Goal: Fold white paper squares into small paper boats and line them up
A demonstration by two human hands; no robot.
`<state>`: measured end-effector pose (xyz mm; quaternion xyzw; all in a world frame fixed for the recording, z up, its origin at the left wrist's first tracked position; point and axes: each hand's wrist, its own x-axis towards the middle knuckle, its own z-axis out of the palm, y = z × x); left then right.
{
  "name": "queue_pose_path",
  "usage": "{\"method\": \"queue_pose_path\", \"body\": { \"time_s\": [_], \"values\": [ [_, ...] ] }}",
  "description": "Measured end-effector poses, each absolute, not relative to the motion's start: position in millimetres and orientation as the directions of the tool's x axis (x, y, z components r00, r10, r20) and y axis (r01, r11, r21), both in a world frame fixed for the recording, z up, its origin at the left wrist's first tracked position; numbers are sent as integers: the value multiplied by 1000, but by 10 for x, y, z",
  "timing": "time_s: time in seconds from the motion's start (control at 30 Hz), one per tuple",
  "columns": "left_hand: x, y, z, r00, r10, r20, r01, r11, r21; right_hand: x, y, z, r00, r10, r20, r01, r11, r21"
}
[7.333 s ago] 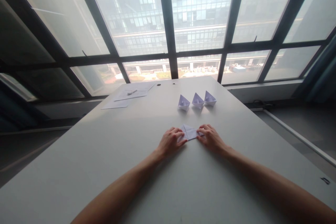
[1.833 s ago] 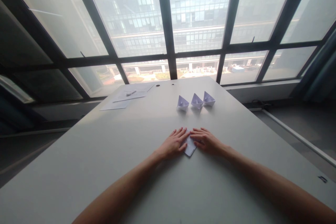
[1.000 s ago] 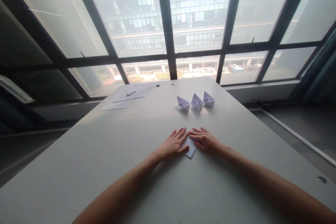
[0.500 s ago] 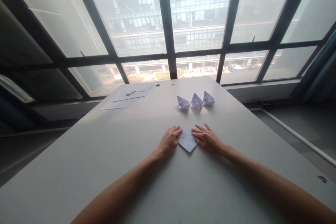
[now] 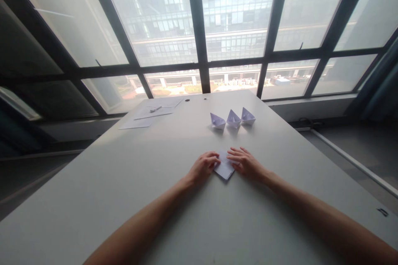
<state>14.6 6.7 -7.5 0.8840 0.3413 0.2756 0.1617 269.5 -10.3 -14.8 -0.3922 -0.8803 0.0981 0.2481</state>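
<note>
A folded piece of white paper point(image 5: 225, 170), diamond-shaped with one corner toward me, lies flat on the table between my hands. My left hand point(image 5: 204, 165) is at its left edge, fingers bent over the top and thumb side against the edge, pinching it. On the other side my right hand point(image 5: 246, 163) rests with fingers stretched and spread, the tips over the paper's right edge. The paper's left and right corners are partly hidden under the fingers. Beyond it three folded paper boats point(image 5: 217, 121) stand in a row.
The white table point(image 5: 149, 215) runs forward to large dark-framed windows. Flat paper sheets point(image 5: 135, 123) lie at the far left, with a white pen-like object point(image 5: 155, 109) on them. A small dark hole point(image 5: 187, 100) is near the far edge.
My left hand has shifted a little to the right, its fingers now curled further over the paper. My right hand has hardly moved.
</note>
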Motion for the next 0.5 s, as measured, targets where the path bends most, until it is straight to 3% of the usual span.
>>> {"method": "queue_pose_path", "body": {
  "time_s": [0.5],
  "values": [
    [175,-15,-34,687,643,338,564,-766,309,2689,-119,-147,-606,731,314,630,682,-372]
  ]
}}
